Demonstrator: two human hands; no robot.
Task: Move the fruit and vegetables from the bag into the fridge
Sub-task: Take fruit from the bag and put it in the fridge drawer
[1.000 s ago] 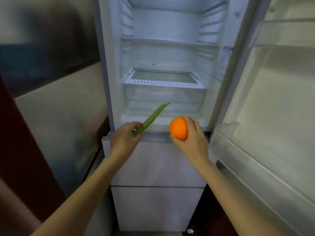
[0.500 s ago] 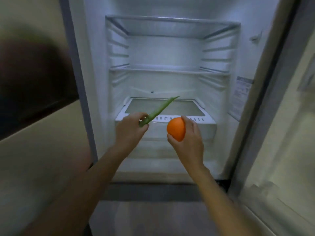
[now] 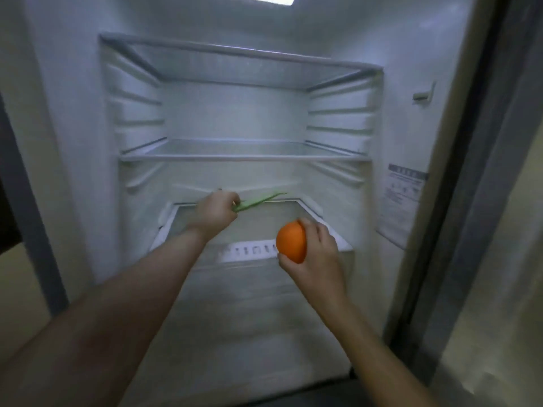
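2 bare hands reach into the open fridge (image 3: 73, 142). Farther in, the left hand (image 3: 214, 211) is closed around the stem end of a long green vegetable (image 3: 258, 200), perhaps a bean pod or okra, whose tip points right just above the clear cover (image 3: 264, 218) over the crisper drawer. Nearer the camera, the right hand (image 3: 316, 254) grips an orange (image 3: 291, 241), held in the air by the cover's front edge. A sticker (image 3: 401, 201) shows on the right inner wall.

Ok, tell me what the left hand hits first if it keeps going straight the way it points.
Probably the fridge's back wall: the left hand, holding the green vegetable, points inward just above the crisper cover. Depth is unclear.
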